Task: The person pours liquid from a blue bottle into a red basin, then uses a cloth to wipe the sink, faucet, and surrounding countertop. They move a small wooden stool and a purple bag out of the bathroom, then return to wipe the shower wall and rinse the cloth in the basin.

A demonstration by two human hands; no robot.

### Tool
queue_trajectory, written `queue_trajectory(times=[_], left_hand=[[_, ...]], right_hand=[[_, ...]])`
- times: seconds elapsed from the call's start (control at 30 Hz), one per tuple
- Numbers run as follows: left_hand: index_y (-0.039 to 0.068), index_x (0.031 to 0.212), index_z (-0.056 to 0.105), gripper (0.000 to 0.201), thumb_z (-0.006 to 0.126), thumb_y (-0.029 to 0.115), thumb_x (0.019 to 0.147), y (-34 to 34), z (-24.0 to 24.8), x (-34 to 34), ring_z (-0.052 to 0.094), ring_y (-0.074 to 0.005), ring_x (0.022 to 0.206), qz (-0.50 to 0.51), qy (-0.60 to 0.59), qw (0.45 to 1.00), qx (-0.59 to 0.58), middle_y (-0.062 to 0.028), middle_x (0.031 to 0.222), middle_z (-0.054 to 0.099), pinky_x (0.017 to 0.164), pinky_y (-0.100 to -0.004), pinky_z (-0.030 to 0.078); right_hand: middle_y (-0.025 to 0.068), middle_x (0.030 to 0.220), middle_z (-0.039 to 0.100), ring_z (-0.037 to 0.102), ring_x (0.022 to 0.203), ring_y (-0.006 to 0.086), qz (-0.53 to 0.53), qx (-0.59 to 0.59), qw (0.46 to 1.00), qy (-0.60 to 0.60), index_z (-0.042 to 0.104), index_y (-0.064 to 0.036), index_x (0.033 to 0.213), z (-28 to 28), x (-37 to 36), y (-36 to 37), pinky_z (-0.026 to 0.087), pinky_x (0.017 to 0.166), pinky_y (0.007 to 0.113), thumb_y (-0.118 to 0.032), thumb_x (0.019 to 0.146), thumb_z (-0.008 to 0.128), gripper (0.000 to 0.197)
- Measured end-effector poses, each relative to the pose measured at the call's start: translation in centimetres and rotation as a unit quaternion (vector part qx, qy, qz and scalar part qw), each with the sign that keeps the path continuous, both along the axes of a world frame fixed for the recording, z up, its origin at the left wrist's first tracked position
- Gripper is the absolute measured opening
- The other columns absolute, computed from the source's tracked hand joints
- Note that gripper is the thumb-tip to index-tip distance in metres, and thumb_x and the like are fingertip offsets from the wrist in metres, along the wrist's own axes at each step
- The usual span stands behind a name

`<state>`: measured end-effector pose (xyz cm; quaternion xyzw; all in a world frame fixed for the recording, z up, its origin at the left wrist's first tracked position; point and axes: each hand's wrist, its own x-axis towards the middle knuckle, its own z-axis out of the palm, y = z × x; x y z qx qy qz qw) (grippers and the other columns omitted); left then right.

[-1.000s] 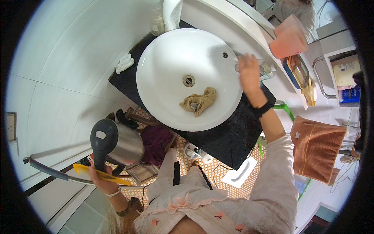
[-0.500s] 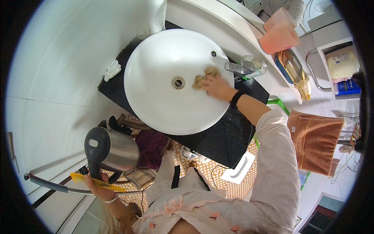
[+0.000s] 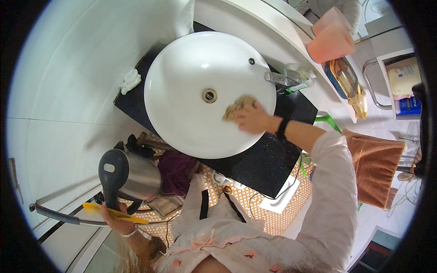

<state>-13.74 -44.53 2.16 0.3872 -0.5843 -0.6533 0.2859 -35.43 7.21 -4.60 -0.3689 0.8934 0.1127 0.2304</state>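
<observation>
A white round basin with a metal drain stands on a black countertop. On its right inner wall my right hand presses a crumpled tan cloth, fingers closed over it; motion blurs them. At the lower left my left hand is closed around the dark handle of a steel electric kettle with a dark grey lid. A flat yellow strip lies across that hand, by the handle; how it is held is partly hidden.
Bottles stand right of the basin, a crumpled white tissue left of it. Pink cups sit on a white ledge. A brown towel hangs at right. A grey hose runs past my left hand.
My right hand has slid the tan cloth down the basin's right side, toward me. The left hand and kettle stay about where they were.
</observation>
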Motion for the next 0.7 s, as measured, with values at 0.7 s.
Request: queue_trajectory(times=[0.7], left_hand=[[-0.001, 0.109, 0.055, 0.037, 0.055, 0.032, 0.093, 0.1, -1.0, -1.1, 0.058, -0.0117, 0.066, -0.101, -0.041, 0.98, -0.164, -0.0089, 0.089, 0.061, 0.052, -0.0208, 0.046]], right_hand=[[-0.0138, 0.151, 0.033, 0.02, 0.144, 0.024, -0.034, 0.194, 0.977, 0.079, 0.039, -0.0409, 0.14, -2.1, -11.3, 0.0, 0.006, 0.111, 0.062, -0.023, 0.096, 0.036, 0.047]])
